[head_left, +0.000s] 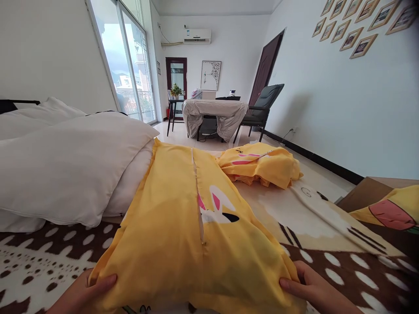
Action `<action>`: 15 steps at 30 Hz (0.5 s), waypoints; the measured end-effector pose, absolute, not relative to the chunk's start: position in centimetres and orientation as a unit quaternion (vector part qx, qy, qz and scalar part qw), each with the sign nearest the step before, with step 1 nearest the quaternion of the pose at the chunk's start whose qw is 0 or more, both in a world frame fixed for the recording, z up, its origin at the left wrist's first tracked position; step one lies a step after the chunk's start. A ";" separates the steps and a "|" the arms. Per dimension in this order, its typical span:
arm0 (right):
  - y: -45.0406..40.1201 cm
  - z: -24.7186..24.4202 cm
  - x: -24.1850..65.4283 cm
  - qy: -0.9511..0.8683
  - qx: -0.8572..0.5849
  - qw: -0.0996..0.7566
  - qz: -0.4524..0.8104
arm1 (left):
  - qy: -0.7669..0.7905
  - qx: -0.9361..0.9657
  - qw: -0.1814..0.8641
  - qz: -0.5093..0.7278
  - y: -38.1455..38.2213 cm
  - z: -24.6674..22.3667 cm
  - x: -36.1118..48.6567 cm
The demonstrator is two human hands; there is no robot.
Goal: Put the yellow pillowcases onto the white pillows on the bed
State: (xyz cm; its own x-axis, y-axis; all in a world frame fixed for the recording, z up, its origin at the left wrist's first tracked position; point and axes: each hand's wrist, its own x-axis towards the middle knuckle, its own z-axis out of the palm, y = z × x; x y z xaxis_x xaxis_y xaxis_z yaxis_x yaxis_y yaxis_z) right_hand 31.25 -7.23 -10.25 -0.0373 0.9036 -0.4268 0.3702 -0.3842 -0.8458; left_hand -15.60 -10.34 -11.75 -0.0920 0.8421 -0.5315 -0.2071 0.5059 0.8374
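Note:
A yellow pillowcase (pixel 163 226) with a white rabbit print lies stretched out in front of me, its slit running down the middle. It looks filled, probably with a pillow, which is hidden inside. At its near left corner my left hand (pixel 87 288) grips the cloth, thumb on top. My right hand (pixel 303 283) pinches the near right edge in the same way. The fingers under the fabric are out of sight on both sides. Beyond the right side sits a crumpled yellow cloth (pixel 262 163) with pink and white print.
White pillows (pixel 62 161) are piled on the left. A brown and cream patterned blanket (pixel 327 261) covers the bed. To the right stands a cardboard box (pixel 366 189) with a yellow printed cloth (pixel 393 209) over it. Farther back are a covered table (pixel 216 109) and a dark chair (pixel 262 109).

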 end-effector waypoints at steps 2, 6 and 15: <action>-7.3 -10.2 31.0 -0.493 -0.645 0.261 0.523 | 0.607 0.263 0.627 0.411 -10.1 -11.6 -15.6; -7.3 -10.4 31.1 -0.496 -0.645 0.258 0.521 | 0.601 0.271 0.635 0.402 -9.7 -11.7 -15.8; -8.1 -11.2 30.8 -0.454 -0.617 0.262 0.588 | 0.601 0.280 0.634 0.398 -10.2 -10.6 -15.0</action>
State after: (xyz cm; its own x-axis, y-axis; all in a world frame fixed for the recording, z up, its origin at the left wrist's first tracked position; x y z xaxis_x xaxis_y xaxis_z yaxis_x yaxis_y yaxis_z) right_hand 30.83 -8.07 -11.15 -0.1023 0.8676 -0.4866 0.2517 -0.4507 -0.8565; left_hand -15.05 -10.21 -10.60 -0.0389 0.8415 -0.5389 -0.1692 0.5260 0.8335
